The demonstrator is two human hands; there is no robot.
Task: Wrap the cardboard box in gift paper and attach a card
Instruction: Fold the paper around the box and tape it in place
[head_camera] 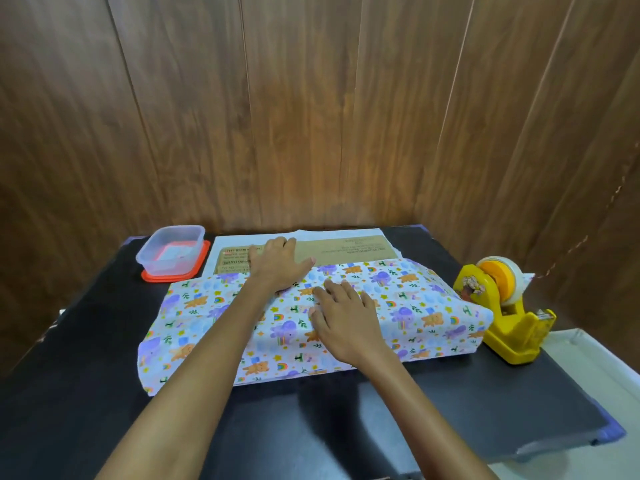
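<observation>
Both forearms reach forward over the black bench (pixel 86 341). The left hand (pixel 277 266) lies palm down across the far edge of the gift paper (pixel 415 306), its fingers (pixel 277 245) straight and close together on the bare top of the cardboard box (pixel 346 252), thumb out to the right. The right hand (pixel 343 318) presses flat on the patterned paper, fingers slightly spread and angled to the far left. The box sits mid-bench, its near part covered by the paper. A yellow tape dispenser (pixel 502 306) stands just right of it, and a clear plastic container (pixel 171 252) sits at the far left.
</observation>
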